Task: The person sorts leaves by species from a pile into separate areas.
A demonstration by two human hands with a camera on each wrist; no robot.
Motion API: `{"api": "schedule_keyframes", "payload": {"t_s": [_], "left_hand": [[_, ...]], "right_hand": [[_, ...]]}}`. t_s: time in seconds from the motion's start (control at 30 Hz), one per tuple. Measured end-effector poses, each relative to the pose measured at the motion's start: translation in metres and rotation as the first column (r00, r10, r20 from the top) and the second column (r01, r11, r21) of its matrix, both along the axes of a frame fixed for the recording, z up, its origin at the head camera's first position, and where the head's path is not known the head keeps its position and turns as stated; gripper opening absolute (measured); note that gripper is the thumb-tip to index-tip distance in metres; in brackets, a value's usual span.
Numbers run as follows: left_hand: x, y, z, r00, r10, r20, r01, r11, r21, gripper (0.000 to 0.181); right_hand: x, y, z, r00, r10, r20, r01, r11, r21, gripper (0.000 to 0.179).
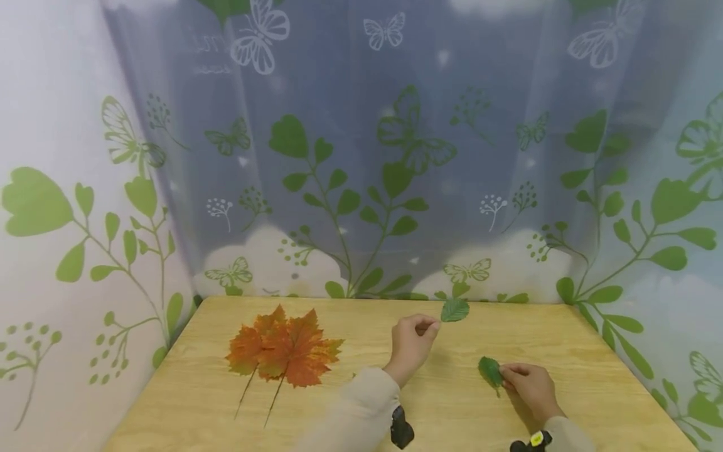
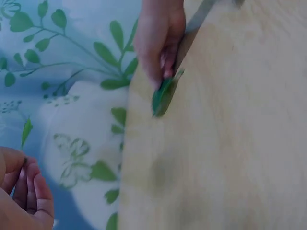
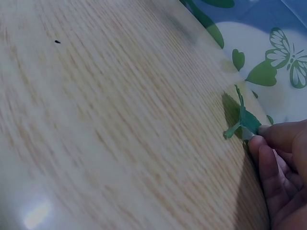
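Observation:
My left hand [image 1: 413,344] pinches a green leaf [image 1: 455,309] by its stem end, holding it up over the far part of the table. In the left wrist view that leaf [image 2: 27,130] appears edge-on above the thumb and fingertips. Lower and to the right, my right hand [image 1: 531,386] pinches a second green leaf [image 1: 490,371] at its edge, close over the tabletop. The right wrist view shows this leaf [image 3: 247,120] bent, its short stem pointing away from the fingers.
Orange-red maple leaves [image 1: 294,345] with thin dark stems lie on the left of the wooden table [image 1: 186,376]. A small dark speck [image 3: 57,41] is on the wood. Curtains [image 1: 361,188] printed with plants and butterflies hang behind and beside the table.

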State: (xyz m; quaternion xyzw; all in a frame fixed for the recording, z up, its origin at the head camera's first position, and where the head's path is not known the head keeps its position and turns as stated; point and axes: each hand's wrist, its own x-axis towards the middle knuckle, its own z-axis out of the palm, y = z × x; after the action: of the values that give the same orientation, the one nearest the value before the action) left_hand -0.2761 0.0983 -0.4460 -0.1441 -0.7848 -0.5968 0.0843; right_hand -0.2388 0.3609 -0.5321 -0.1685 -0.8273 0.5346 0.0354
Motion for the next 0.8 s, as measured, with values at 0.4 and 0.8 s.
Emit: {"api": "schedule_keyframes", "payload": {"t_s": [0.4,0.8], "left_hand": [[0.030,0.057,-0.041,0.981,0.147,0.129,-0.162,0.980,0.114,0.006],[0.034,0.061,-0.078,0.951,0.219,0.216,-0.217,0.976,-0.037,0.011]], "right_hand": [[0.000,-0.001,-0.002,0.999,-0.027,-0.021,0.026,0.999,-0.044,0.031],[-0.001,-0.001,-0.005,0.999,-0.016,-0.027,0.016,1.000,-0.007,0.031]]}}
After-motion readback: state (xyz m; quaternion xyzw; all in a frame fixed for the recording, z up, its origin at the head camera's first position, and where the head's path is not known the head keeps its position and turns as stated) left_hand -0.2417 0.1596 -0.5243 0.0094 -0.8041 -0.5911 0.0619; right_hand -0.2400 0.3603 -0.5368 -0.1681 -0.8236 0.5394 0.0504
